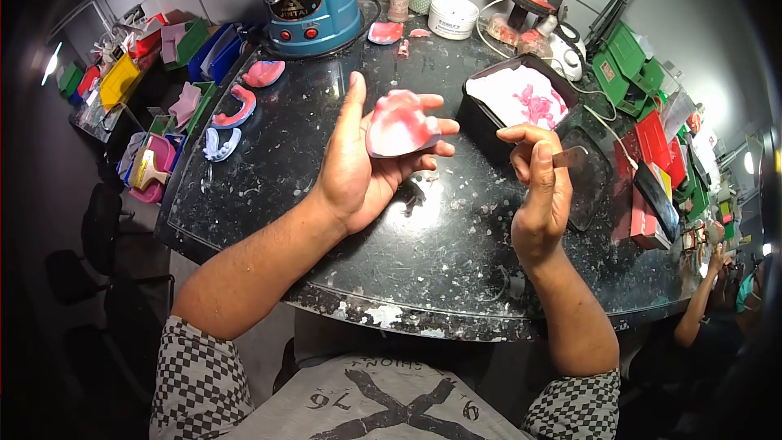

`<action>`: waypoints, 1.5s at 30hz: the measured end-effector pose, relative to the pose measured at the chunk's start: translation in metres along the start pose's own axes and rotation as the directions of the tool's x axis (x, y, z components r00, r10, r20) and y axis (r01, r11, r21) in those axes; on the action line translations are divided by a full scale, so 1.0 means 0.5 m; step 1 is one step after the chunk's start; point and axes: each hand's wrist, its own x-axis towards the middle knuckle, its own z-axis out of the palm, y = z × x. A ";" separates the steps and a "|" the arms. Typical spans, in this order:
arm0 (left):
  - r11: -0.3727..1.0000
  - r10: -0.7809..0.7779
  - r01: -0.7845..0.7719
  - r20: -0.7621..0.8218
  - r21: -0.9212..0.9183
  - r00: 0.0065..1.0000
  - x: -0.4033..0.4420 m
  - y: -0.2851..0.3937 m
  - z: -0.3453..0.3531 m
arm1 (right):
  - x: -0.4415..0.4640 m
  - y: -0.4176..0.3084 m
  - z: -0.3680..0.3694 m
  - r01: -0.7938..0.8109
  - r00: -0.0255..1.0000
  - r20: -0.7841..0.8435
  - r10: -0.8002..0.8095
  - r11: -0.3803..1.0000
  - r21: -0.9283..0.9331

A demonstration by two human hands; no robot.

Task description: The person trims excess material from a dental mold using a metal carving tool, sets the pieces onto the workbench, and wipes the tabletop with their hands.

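mostly pink, the dental model (pixel 401 127) shows a whitish edge.

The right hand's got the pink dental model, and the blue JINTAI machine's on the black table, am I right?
Wrong hand: the head view shows the left hand holding the pink dental model. The blue JINTAI machine is on the black table.

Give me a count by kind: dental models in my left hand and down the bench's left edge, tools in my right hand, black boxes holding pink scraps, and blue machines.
Dental models: 4 (held piece, far pink piece, horseshoe-shaped piece, pale bluish piece)
Tool: 1
Black box: 1
Blue machine: 1
Total: 7
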 end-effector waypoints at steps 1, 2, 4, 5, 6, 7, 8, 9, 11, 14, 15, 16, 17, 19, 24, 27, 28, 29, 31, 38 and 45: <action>0.999 0.006 -0.006 0.004 -0.049 1.000 -0.002 0.001 0.002 | 0.000 0.010 -0.001 0.025 1.000 0.007 -0.026 0.999 0.022; 0.995 0.013 -0.012 0.008 -0.099 1.000 -0.003 0.002 0.004 | 0.002 0.017 -0.002 0.052 0.999 0.014 -0.053 0.998 0.043; 0.994 0.050 -0.041 0.086 -0.102 0.995 -0.003 0.000 -0.003 | 0.012 0.023 0.006 0.125 0.992 -0.027 -0.126 0.992 -0.022; 0.999 0.047 -0.046 0.023 -0.029 0.999 -0.004 -0.002 0.000 | 0.016 0.022 0.008 0.186 0.980 -0.060 -0.191 0.979 -0.085; 0.998 0.047 -0.045 -0.043 0.044 0.998 -0.005 -0.004 0.002 | 0.014 0.013 0.005 0.190 0.979 -0.063 -0.196 0.978 -0.087; 0.998 0.048 -0.048 0.004 0.036 0.999 -0.005 -0.006 -0.007 | 0.010 0.001 -0.001 0.055 0.997 -0.048 -0.058 0.996 -0.067; 0.998 0.046 -0.046 0.005 0.036 0.999 -0.005 -0.009 -0.006 | 0.005 -0.006 -0.005 -0.087 0.996 -0.030 0.085 0.995 -0.049; 0.997 0.075 -0.075 -0.012 0.026 0.997 -0.004 -0.011 0.002 | 0.005 0.001 -0.011 -0.092 0.995 -0.037 0.092 0.996 0.009; 0.990 0.131 -0.130 -0.015 0.046 0.991 0.001 -0.018 -0.001 | 0.004 -0.004 -0.003 -0.082 0.995 -0.052 0.086 0.995 0.063; 0.996 0.072 -0.067 -0.079 0.059 0.994 -0.005 -0.014 0.007 | 0.005 0.013 0.004 -0.014 0.997 -0.068 0.023 0.993 0.121; 0.992 0.069 -0.057 -0.101 0.117 0.993 -0.010 -0.011 0.014 | 0.003 0.014 0.004 0.038 0.998 -0.043 -0.036 0.998 0.058; 0.992 0.064 -0.052 -0.099 0.119 0.993 -0.009 -0.011 0.008 | 0.002 0.014 0.006 0.091 0.996 -0.014 -0.091 0.996 -0.004; 0.989 0.051 -0.044 -0.049 0.143 0.997 -0.008 -0.010 -0.001 | -0.002 0.001 0.009 0.032 0.999 -0.021 -0.031 0.999 0.020; 0.977 0.048 -0.039 -0.036 0.210 0.998 -0.009 -0.014 -0.002 | -0.002 -0.001 0.010 0.054 0.998 -0.024 -0.053 0.998 0.021; 0.976 0.057 -0.047 -0.043 0.214 0.997 -0.025 -0.012 0.026 | -0.003 -0.007 0.020 0.038 0.996 -0.091 -0.023 0.987 0.158; 0.953 0.048 -0.030 -0.053 0.301 0.997 -0.026 -0.015 0.034 | -0.004 -0.005 0.013 0.046 0.998 -0.048 -0.040 0.989 0.139; 0.952 0.049 -0.032 -0.049 0.304 0.998 -0.024 -0.020 0.035 | -0.003 -0.001 0.010 0.050 0.998 -0.051 -0.044 0.989 0.139; 0.959 0.070 -0.055 -0.043 0.280 0.997 -0.021 -0.027 0.031 | -0.002 0.006 0.006 0.156 0.987 -0.032 -0.155 0.986 0.050; 0.968 0.103 -0.099 -0.007 0.232 0.995 -0.020 -0.036 0.024 | 0.000 0.000 0.009 0.282 0.959 -0.015 -0.283 0.957 -0.061; 0.990 0.035 -0.067 0.240 0.127 0.970 -0.027 -0.045 0.018 | -0.006 -0.012 0.018 0.387 0.920 0.086 -0.381 0.920 -0.057; 0.989 0.013 -0.051 0.268 0.138 0.963 -0.037 -0.041 0.029 | -0.007 -0.010 0.013 0.420 0.899 0.140 -0.414 0.908 -0.010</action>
